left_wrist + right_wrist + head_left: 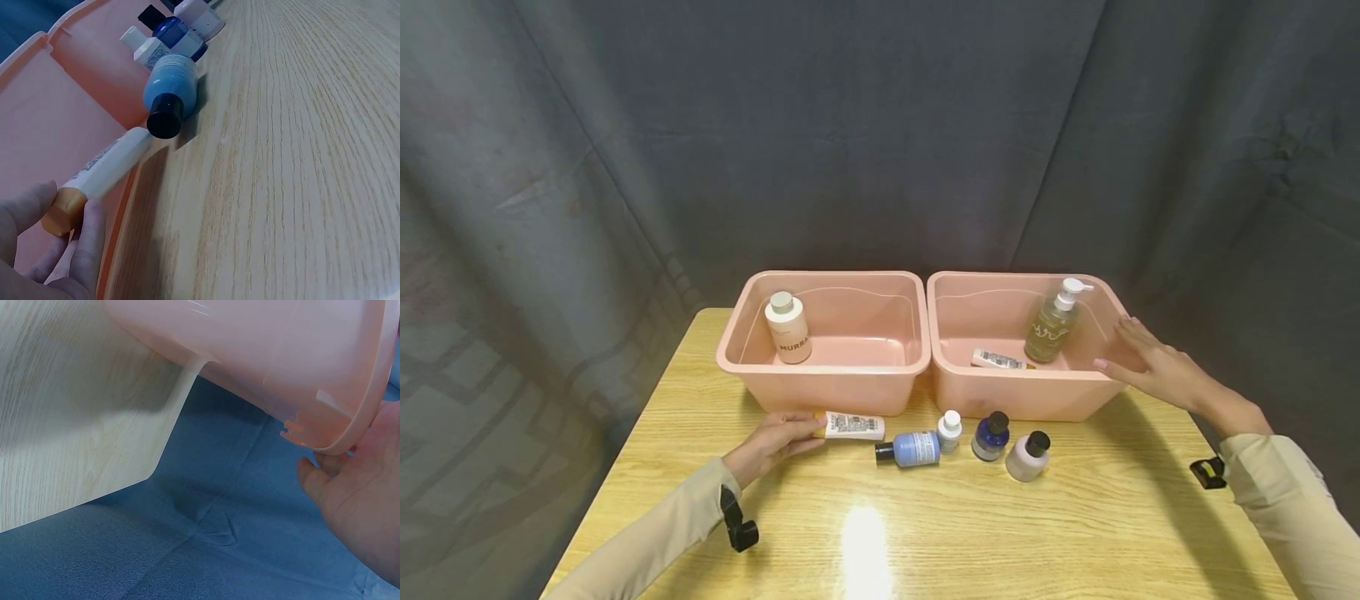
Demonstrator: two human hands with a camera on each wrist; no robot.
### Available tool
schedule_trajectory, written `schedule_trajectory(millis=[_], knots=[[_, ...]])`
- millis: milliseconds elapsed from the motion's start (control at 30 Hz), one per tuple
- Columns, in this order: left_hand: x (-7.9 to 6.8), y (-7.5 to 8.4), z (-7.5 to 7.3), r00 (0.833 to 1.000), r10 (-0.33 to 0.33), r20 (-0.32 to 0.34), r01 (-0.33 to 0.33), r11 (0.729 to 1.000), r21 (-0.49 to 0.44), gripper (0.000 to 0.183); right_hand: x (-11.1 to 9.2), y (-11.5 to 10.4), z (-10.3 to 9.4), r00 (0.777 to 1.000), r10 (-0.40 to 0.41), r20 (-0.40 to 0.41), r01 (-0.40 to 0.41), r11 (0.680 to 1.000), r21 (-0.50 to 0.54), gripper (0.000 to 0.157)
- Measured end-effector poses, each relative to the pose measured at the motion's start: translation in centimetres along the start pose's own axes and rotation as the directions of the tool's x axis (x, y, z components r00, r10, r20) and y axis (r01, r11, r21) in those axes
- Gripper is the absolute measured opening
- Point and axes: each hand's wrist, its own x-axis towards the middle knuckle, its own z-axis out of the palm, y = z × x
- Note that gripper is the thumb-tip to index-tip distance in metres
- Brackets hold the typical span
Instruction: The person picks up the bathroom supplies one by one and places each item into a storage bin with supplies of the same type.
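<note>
My left hand [777,440] pinches the orange cap [64,211] of a white tube [854,426], in front of the left pink bin [827,392]. The tube's far end points at a blue bottle [917,449] with a black cap, which lies on its side. My right hand [1165,377] rests at the right rim of the right pink bin [1015,398], fingers loosely extended. That bin contains a green pump bottle [1049,335] and another white tube [997,360]. A white bottle [790,332] stands inside the left bin.
Right of the blue bottle stand a small white bottle [949,433], a dark blue bottle [990,437] and a pale pink bottle [1027,458]. Everything is on a wooden table [970,542], with a grey curtain [850,150] behind. The table's right edge runs beneath my right arm.
</note>
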Motion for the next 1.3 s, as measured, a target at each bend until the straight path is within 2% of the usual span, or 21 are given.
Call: schedule_trajectory(millis=[200, 467, 867, 1067, 1300], knots=[[-0.1, 0.3, 0.0, 0.999, 0.01, 0.046, -0.011, 1.0, 0.013, 0.062, 0.0, 0.0, 0.1, 1.0, 0.007, 0.004, -0.007, 1.0, -0.001, 0.091], [-0.2, 0.5, 0.2, 0.995, 0.013, 0.104, -0.012, 1.0, -0.012, 0.027, 0.0, 0.0, 0.0, 1.0, -0.006, -0.012, 0.006, 1.0, -0.005, 0.091], [-0.7, 1.0, 0.9, 0.978, 0.038, 0.204, -0.038, 0.999, -0.004, 0.018, 0.0, 0.1, 0.1, 1.0, -0.015, -0.016, 0.015, 1.0, -0.011, 0.089], [-0.8, 1.1, 1.4, 0.974, 0.038, 0.223, -0.038, 0.999, -0.002, 0.029, 0.0, 0.0, 0.1, 1.0, -0.009, -0.007, 0.009, 1.0, -0.001, 0.09], [-1.1, 1.1, 2.2, 0.986, 0.012, 0.165, -0.013, 1.0, 0.003, 0.05, 0.0, -0.1, 0.1, 1.0, 0.002, -0.007, -0.002, 1.0, 0.001, 0.091]])
